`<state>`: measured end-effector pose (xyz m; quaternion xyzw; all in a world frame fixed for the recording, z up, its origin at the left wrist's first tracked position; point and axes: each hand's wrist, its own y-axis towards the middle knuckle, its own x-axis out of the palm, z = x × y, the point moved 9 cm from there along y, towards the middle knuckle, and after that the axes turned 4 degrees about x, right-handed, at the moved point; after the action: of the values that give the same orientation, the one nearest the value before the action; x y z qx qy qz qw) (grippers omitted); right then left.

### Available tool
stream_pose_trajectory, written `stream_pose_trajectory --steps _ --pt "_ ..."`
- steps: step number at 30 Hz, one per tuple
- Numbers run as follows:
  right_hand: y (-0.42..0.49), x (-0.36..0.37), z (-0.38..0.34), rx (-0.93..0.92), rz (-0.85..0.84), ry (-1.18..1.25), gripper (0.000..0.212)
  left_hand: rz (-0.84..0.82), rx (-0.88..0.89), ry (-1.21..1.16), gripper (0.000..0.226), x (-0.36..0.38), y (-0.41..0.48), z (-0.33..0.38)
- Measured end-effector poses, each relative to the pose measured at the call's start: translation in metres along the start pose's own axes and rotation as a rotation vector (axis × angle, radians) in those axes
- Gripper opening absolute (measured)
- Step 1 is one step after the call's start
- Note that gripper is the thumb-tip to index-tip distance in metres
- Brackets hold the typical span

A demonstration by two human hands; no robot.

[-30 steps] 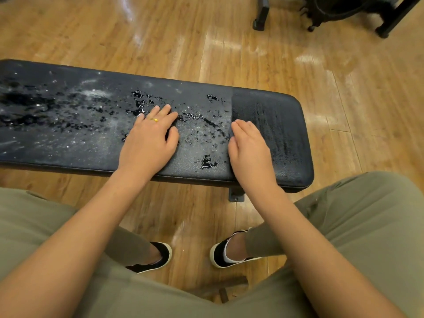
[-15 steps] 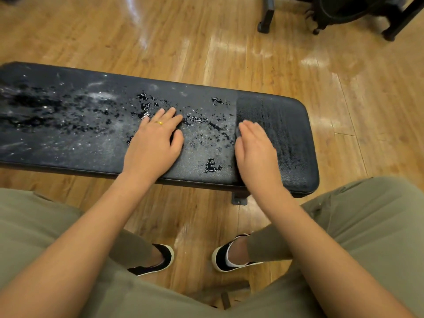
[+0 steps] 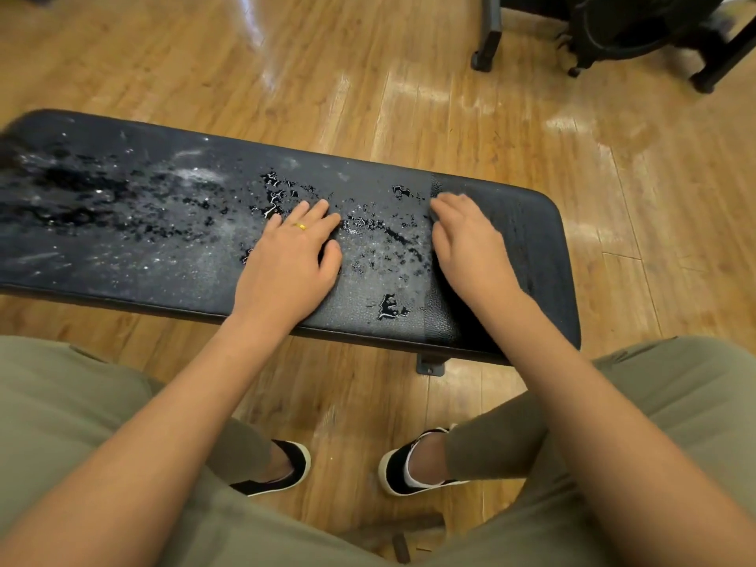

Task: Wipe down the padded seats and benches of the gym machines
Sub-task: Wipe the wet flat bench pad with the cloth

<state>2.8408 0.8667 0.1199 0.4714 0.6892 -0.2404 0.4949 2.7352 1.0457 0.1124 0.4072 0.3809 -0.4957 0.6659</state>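
A long black padded bench [image 3: 122,247] lies crosswise in front of me on the wood floor. Water droplets and small puddles [image 3: 388,308] cover its left and middle parts. Its right end [image 3: 532,247] looks darker, streaked and free of droplets. My left hand [image 3: 286,259], with a gold ring, rests flat on the wet middle of the pad, fingers spread. My right hand [image 3: 470,247] lies flat on the pad at the edge between the wet and streaked parts, fingertips slightly blurred. No cloth shows under either hand.
Black machine legs and a frame [image 3: 487,34] stand on the floor at the upper right. A metal bracket [image 3: 429,366] hangs under the bench's near edge. My knees in olive trousers and my black shoes [image 3: 282,472] are below the bench.
My right hand has slid across the pad toward its far edge. My left hand has stayed in place on the wet middle.
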Motion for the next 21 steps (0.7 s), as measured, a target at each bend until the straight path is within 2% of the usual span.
stream_pose_trajectory --steps 3,11,19,21 --pt "-0.017 -0.005 -0.003 -0.01 0.007 0.012 0.035 -0.003 -0.006 0.006 0.044 0.001 0.001 -0.001" --pt "0.047 0.004 0.004 0.087 0.05 -0.049 0.03 -0.008 0.003 0.006 0.044 0.0 -0.002 0.0" --pt "-0.077 -0.007 -0.023 -0.004 0.038 -0.005 0.033 -0.004 -0.001 0.0 0.044 0.0 0.0 -0.001" --pt "-0.084 -0.007 -0.023 -0.006 0.039 -0.008 0.033 -0.003 0.003 0.003 0.044 0.0 0.0 -0.001"
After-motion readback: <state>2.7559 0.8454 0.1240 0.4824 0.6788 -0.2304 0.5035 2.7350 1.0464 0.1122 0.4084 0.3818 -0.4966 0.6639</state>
